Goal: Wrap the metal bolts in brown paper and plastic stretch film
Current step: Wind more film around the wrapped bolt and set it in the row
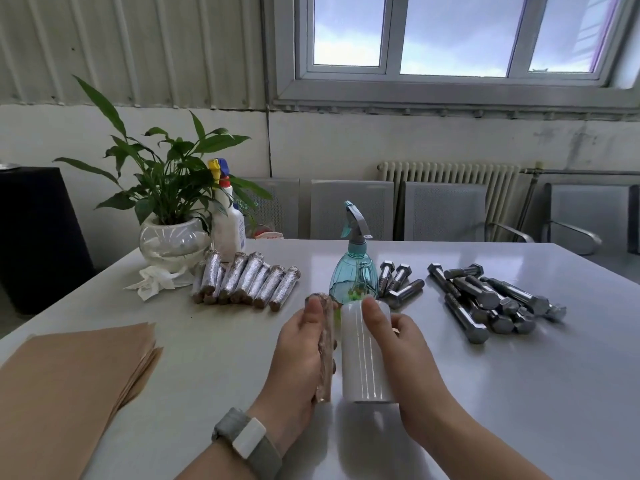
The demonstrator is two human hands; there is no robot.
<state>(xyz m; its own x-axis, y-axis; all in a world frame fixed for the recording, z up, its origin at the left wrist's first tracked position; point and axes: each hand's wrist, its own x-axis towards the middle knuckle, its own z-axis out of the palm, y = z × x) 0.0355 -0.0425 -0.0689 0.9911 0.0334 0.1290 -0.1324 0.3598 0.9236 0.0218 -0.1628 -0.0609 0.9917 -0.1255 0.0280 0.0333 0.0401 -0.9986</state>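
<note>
A brown-paper-wrapped bolt covered in clear film [325,344] is gripped in the left hand [298,355], thumb laid along its top, fingers curled round the far side; it is held lengthwise, pointing away from the camera, above the glossy white table [519,393]. A white roll of plastic stretch film [363,355] is held in the right hand [398,344], thumb pressed on the roll's upper end, remaining fingers wrapped behind it and mostly hidden. Bundle and roll are held side by side, just beside each other; whether film is stretched between them cannot be told. A grey band with a white tile [247,441] is worn on the left wrist.

A stack of brown paper sheets [76,368] is seen at the table's left near edge. A row of finished film-wrapped bolt bundles [246,282] is laid behind, near a potted green plant in a round white pot [169,237], crumpled white tissue [152,280] and a white spray bottle with yellow-blue nozzle [227,223]. A teal translucent spray bottle [355,268] is stood just behind the hands. Bare steel hex bolts [485,299] are piled at right, a few more [398,282] next to the teal bottle.
</note>
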